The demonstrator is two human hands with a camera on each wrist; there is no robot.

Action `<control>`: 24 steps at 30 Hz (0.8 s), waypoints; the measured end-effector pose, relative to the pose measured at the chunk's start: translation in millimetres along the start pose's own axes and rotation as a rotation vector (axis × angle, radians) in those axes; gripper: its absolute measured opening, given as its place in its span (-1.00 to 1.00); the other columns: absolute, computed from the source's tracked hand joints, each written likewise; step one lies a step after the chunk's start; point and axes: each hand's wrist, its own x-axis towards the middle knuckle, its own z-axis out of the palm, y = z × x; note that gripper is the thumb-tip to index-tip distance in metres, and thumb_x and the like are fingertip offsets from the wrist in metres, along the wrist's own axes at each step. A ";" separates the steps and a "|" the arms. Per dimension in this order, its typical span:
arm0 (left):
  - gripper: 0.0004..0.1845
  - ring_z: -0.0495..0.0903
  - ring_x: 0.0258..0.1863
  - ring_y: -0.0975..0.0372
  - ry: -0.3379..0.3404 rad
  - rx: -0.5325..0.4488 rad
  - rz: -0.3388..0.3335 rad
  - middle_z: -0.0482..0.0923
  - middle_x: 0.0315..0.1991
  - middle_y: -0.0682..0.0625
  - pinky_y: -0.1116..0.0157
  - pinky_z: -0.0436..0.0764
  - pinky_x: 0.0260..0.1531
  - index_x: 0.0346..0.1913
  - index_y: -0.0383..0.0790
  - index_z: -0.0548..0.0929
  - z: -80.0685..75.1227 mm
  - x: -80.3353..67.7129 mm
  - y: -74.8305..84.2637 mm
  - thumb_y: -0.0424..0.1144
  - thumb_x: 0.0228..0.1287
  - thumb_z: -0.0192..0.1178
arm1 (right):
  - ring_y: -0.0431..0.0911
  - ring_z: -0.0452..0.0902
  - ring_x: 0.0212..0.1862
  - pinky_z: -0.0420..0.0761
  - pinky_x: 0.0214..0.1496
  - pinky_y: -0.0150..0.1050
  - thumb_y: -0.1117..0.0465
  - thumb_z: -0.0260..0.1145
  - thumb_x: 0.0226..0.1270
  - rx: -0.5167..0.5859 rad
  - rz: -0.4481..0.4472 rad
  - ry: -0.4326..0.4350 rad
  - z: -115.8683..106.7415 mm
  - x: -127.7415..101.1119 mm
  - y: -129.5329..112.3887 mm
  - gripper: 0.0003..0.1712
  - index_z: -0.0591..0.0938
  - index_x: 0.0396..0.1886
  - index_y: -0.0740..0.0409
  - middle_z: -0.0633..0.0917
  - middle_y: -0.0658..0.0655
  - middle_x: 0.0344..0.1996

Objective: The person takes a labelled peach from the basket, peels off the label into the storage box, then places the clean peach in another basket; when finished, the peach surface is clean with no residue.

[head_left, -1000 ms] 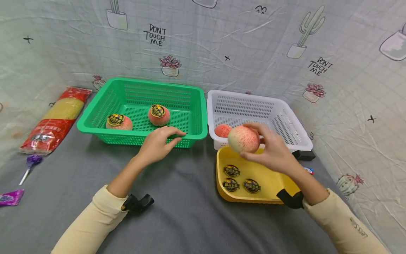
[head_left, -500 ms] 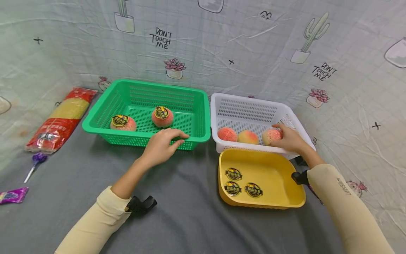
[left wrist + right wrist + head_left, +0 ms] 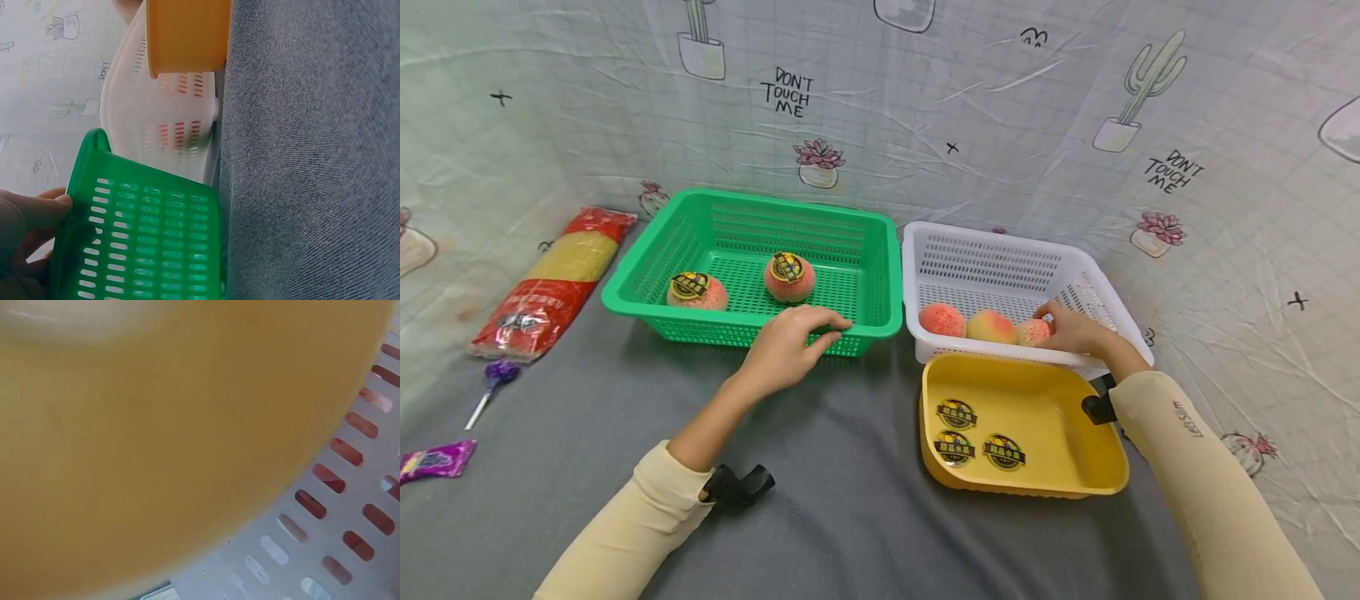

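Observation:
My left hand [image 3: 797, 337] holds the front rim of the green basket [image 3: 737, 332], fingers on top and thumb against the wall; the left wrist view shows fingers [image 3: 37, 209] on that green basket [image 3: 137, 244]. Two stickered peaches [image 3: 697, 291] [image 3: 789, 277] lie inside. My right hand [image 3: 1070, 330] reaches into the white basket [image 3: 1000, 236] and grips a peach [image 3: 1032, 333], which sits beside two other peaches [image 3: 942, 319] [image 3: 991, 325]. In front stands a yellow tray [image 3: 1063, 417] with three round stickers [image 3: 956, 413]. The right wrist view shows only the yellow tray [image 3: 156, 425] and the white basket wall [image 3: 294, 550].
A red and yellow noodle packet [image 3: 553, 279], a purple lollipop [image 3: 493, 375] and a purple wrapper [image 3: 433, 461] lie at the left on the grey cloth [image 3: 850, 500]. A printed backdrop [image 3: 925, 100] walls off the back and sides.
My right hand carried a peach from above the yellow tray into the white basket and lowered it beside the other two. The left hand stayed on the green basket's rim.

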 end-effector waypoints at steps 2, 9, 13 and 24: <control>-0.76 0.57 -0.04 0.10 0.002 0.008 0.022 0.66 -0.09 -0.02 0.09 0.51 -0.06 -0.07 -0.22 0.70 -0.3 -0.4 -1.3 -0.38 0.18 0.30 | 0.22 0.43 -0.05 0.46 0.08 0.12 0.11 0.37 0.21 0.003 -0.009 -0.012 -0.5 0.0 -1.4 -0.19 0.17 0.28 0.39 0.45 0.47 0.01; -0.71 0.55 0.01 0.07 -0.003 0.035 0.112 0.63 -0.04 -0.09 0.07 0.39 0.08 0.00 -0.30 0.66 -10.8 -8.7 -11.8 -0.38 0.20 0.29 | 0.40 0.27 0.14 0.33 0.13 0.26 0.04 0.38 0.22 -0.069 -0.029 -0.008 -12.8 -0.6 -26.1 -0.07 0.09 0.35 0.43 0.27 0.60 0.16; -0.75 0.54 0.01 0.03 0.042 0.022 0.032 0.63 -0.06 -0.12 0.01 0.40 0.06 -0.02 -0.31 0.65 -33.8 -17.0 -23.8 -0.39 0.23 0.26 | 0.36 0.22 0.20 0.32 0.15 0.24 -0.04 0.38 0.21 -0.057 -0.011 0.163 -23.6 -1.2 -58.6 -0.06 0.16 0.34 0.42 0.29 0.54 0.21; -0.75 0.20 0.23 -0.23 0.390 0.101 -0.292 0.40 0.18 -0.36 -0.14 0.00 0.26 -0.02 -0.50 0.59 -111.0 -41.4 -72.4 -0.46 0.27 0.14 | 0.10 0.38 0.09 0.46 0.10 -0.08 0.12 0.37 0.24 0.134 -0.380 0.545 14.4 19.8 -197.8 -0.42 0.44 0.17 0.29 0.46 0.27 0.08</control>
